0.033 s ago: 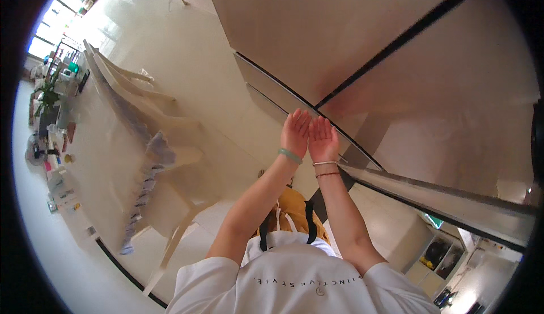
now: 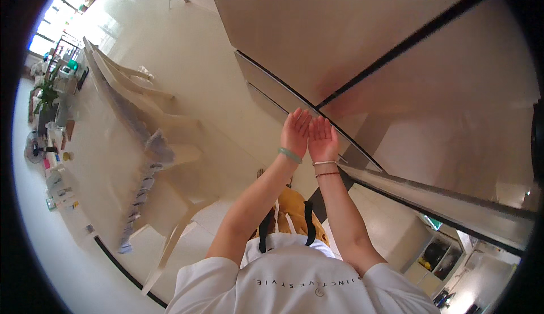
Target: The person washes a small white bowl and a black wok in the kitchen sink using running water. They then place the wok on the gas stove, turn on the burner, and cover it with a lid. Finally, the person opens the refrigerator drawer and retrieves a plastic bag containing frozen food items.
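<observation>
My left hand (image 2: 296, 130) and my right hand (image 2: 323, 139) are stretched out in front of me, side by side and touching along their edges, palms turned toward me. The fingers are extended and nothing lies in either hand. A green bangle (image 2: 289, 155) circles my left wrist, and thin bracelets (image 2: 325, 168) sit on my right wrist. Both hands hover in front of the dark seam between large beige cabinet doors (image 2: 362, 36), and I cannot tell whether they touch it.
A grey metal door edge (image 2: 442, 200) juts out at the right, just beyond my right forearm. White plastic chairs (image 2: 153, 115) stand at the left beside a long pale table (image 2: 96, 166). A plant (image 2: 45, 96) and small items sit at the far left.
</observation>
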The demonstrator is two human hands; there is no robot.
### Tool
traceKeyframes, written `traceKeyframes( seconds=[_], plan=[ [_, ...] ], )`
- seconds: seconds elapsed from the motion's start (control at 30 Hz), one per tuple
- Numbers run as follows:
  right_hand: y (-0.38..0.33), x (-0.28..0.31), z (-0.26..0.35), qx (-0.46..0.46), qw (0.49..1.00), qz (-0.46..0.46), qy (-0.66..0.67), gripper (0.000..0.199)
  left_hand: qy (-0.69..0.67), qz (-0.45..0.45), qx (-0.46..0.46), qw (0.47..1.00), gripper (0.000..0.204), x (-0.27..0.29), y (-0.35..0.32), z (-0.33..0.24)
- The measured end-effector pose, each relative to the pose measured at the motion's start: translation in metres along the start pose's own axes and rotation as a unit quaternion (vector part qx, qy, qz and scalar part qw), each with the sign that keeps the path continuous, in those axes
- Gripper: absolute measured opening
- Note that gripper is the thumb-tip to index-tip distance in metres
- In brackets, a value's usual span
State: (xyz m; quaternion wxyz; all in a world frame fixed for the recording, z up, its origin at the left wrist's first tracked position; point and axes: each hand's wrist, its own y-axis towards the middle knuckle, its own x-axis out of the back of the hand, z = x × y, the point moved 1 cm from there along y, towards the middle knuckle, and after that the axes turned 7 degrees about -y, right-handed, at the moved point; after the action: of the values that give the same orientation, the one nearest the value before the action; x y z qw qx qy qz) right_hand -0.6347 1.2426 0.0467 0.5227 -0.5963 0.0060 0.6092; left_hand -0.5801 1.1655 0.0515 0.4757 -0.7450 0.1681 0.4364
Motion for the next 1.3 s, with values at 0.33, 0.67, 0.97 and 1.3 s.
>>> traceKeyframes(
  seconds=[0.33,0.67,0.97,1.3],
  plan=[
    [0.067,0.036,-0.010,0.015,0.999,-0.001,-0.028,0.033,0.123,-0.092,0.022,0.988,0.069,0.021,0.064,0.002],
    [0.091,0.043,-0.015,0.003,0.995,-0.047,-0.091,0.039,0.263,-0.253,-0.068,0.929,0.085,0.039,0.135,0.026],
    [0.092,0.045,-0.015,0.036,0.976,-0.149,-0.153,0.035,0.423,-0.312,-0.085,0.846,0.089,0.011,0.112,0.013],
    [0.088,0.038,-0.004,-0.023,0.983,-0.068,-0.166,0.024,0.348,-0.312,-0.078,0.881,0.099,-0.021,0.089,-0.001]
  ],
)
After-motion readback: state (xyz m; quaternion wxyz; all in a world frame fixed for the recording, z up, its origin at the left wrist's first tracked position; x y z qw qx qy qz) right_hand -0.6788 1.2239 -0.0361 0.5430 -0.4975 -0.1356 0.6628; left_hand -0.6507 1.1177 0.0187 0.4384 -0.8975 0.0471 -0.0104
